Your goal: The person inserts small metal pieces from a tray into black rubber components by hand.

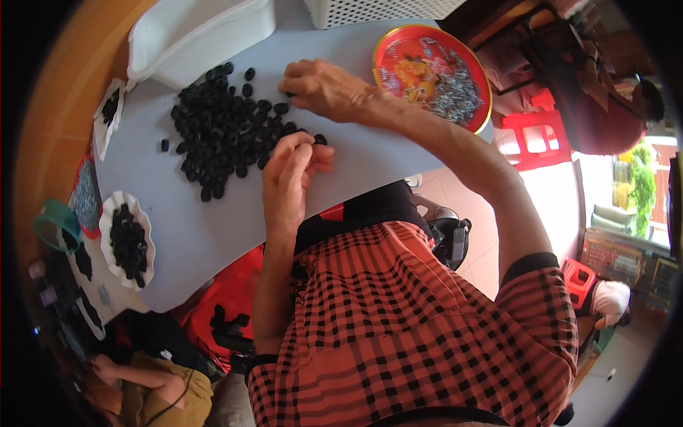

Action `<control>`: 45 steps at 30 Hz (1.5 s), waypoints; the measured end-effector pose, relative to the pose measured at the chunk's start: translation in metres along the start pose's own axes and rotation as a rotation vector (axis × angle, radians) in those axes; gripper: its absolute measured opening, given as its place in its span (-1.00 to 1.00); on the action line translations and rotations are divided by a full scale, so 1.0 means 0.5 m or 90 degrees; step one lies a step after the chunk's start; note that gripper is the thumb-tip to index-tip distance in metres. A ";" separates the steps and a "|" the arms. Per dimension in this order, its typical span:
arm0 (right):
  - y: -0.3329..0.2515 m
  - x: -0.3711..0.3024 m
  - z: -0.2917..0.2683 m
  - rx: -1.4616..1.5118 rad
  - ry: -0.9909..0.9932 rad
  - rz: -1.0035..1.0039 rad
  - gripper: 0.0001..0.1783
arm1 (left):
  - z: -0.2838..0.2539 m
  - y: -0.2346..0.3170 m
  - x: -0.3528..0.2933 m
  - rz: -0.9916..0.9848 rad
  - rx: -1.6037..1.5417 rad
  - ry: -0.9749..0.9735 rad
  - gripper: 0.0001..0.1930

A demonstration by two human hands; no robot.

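Observation:
A spread pile of small black ring-shaped parts [224, 132] lies on the pale blue-grey table [348, 153]. At the near right edge of that pile is my left hand [288, 178], its fingers closed in a pinch. One small black part [320, 139] shows at those fingertips. Farther off, my right hand [324, 89] reaches across from the right with its fingers curled down. A bit of black shows under its fingertips, seemingly another such part, mostly hidden by the hand.
A red tray [486, 107] with small silvery metal pieces stands at the far right. A white bin [203, 43] and a perforated white basket [384, 11] line the far side. A scalloped white dish [147, 235] of black parts sits left. Another person [153, 384] is at lower left.

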State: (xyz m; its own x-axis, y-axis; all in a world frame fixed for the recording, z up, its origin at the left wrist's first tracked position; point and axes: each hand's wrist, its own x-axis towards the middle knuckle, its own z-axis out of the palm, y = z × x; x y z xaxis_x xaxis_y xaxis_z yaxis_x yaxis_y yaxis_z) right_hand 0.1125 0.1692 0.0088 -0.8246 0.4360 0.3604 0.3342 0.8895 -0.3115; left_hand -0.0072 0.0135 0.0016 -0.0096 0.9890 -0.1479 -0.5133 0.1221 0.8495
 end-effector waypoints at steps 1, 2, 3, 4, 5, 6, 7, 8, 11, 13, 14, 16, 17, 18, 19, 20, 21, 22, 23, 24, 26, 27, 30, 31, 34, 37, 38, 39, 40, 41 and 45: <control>0.005 -0.002 0.007 0.005 0.009 0.004 -0.77 | 0.001 -0.002 0.001 -0.004 0.007 0.016 -0.79; 0.006 -0.006 0.010 0.012 0.018 0.007 -0.78 | 0.005 0.000 0.001 0.006 0.020 0.032 -0.79; 0.001 -0.009 0.002 0.033 0.028 0.023 -0.79 | 0.009 0.004 0.000 0.015 0.033 0.046 -0.79; -0.009 -0.022 -0.008 0.086 0.047 0.070 -0.77 | 0.015 0.009 0.000 0.032 0.090 0.093 -0.79; -0.026 -0.032 -0.024 0.142 0.068 0.113 -0.76 | 0.024 0.018 -0.001 0.049 0.166 0.125 -0.77; -0.038 -0.035 -0.034 0.164 0.073 0.127 -0.73 | 0.018 0.018 0.002 0.127 0.252 0.129 -0.74; -0.054 -0.044 -0.047 0.241 0.059 0.156 -0.72 | 0.015 0.025 -0.001 0.195 0.366 0.122 -0.71; -0.069 -0.055 -0.060 0.318 0.046 0.185 -0.71 | 0.019 0.030 0.001 0.209 0.445 0.122 -0.70; -0.106 -0.076 -0.082 0.417 0.035 0.230 -0.69 | 0.041 0.028 0.007 0.298 0.581 0.068 -0.70; -0.108 -0.094 -0.101 0.435 0.045 0.259 -0.70 | 0.049 0.017 0.016 0.348 0.626 0.030 -0.78; -0.105 -0.105 -0.109 0.436 0.049 0.260 -0.70 | 0.055 0.020 0.017 0.348 0.629 0.026 -0.78; -0.092 -0.136 -0.129 0.386 0.125 0.296 -0.73 | 0.068 0.027 0.021 0.203 0.522 0.016 -0.79; -0.078 -0.157 -0.155 0.301 0.154 0.272 -0.77 | 0.067 0.019 0.026 0.193 0.459 0.015 -0.78; -0.042 -0.180 -0.168 0.164 0.161 0.229 -0.78 | 0.064 0.013 0.029 0.191 0.461 0.017 -0.78; -0.002 -0.199 -0.181 0.029 0.167 0.183 -0.80 | 0.060 0.009 0.030 0.120 0.370 0.007 -0.77; 0.028 -0.216 -0.197 -0.068 0.123 0.185 -0.80 | 0.053 0.008 0.029 0.053 0.277 0.003 -0.76; 0.051 -0.236 -0.216 -0.170 0.078 0.190 -0.79 | 0.060 0.001 0.027 0.051 0.200 -0.029 -0.74; 0.070 -0.251 -0.221 -0.204 0.016 0.224 -0.76 | 0.065 -0.005 0.027 0.042 0.195 -0.037 -0.73; 0.088 -0.270 -0.220 -0.239 -0.048 0.260 -0.73 | 0.071 -0.012 0.030 0.033 0.188 -0.048 -0.72; 0.097 -0.285 -0.209 -0.308 -0.006 0.160 -0.70 | 0.075 -0.018 0.030 0.029 0.178 -0.060 -0.72; 0.113 -0.289 -0.198 -0.284 -0.003 0.158 -0.75 | 0.083 -0.026 0.030 0.018 0.179 -0.065 -0.73; 0.116 -0.285 -0.192 -0.262 0.001 0.159 -0.81 | 0.088 -0.028 0.030 0.014 0.187 -0.070 -0.73; 0.099 -0.266 -0.192 -0.299 0.000 0.202 -0.85 | 0.097 -0.031 0.033 0.024 0.185 -0.085 -0.73; 0.096 -0.259 -0.178 -0.217 0.067 0.187 -0.86 | 0.093 -0.031 0.028 0.031 0.201 -0.080 -0.73; 0.004 -0.198 -0.167 0.031 0.116 0.209 -0.88 | 0.076 -0.033 0.023 0.048 0.245 -0.047 -0.74; -0.059 -0.162 -0.157 0.161 0.052 0.161 -0.88 | 0.065 -0.033 0.020 0.078 0.254 -0.028 -0.74; -0.072 -0.154 -0.151 0.201 0.049 0.148 -0.87 | 0.063 -0.028 0.018 0.073 0.250 -0.027 -0.74; -0.082 -0.147 -0.146 0.241 0.045 0.135 -0.87 | 0.059 -0.025 0.015 0.067 0.245 -0.025 -0.74; -0.090 -0.141 -0.145 0.263 0.017 0.146 -0.87 | 0.054 -0.025 0.014 0.070 0.242 -0.019 -0.74; -0.091 -0.137 -0.141 0.263 0.012 0.141 -0.87 | 0.047 -0.027 0.013 0.073 0.228 -0.026 -0.73; -0.098 -0.125 -0.125 0.284 -0.025 0.141 -0.88 | 0.031 -0.031 0.005 0.074 0.204 -0.027 -0.72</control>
State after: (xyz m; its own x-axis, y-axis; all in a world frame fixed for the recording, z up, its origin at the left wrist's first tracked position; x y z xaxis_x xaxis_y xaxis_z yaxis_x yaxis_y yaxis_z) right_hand 0.1761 0.1067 0.0564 -0.7756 0.5945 0.2122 0.2826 0.6275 -0.7255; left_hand 0.0140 0.0154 -0.0038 -0.0136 0.9996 -0.0252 -0.2148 0.0217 0.9764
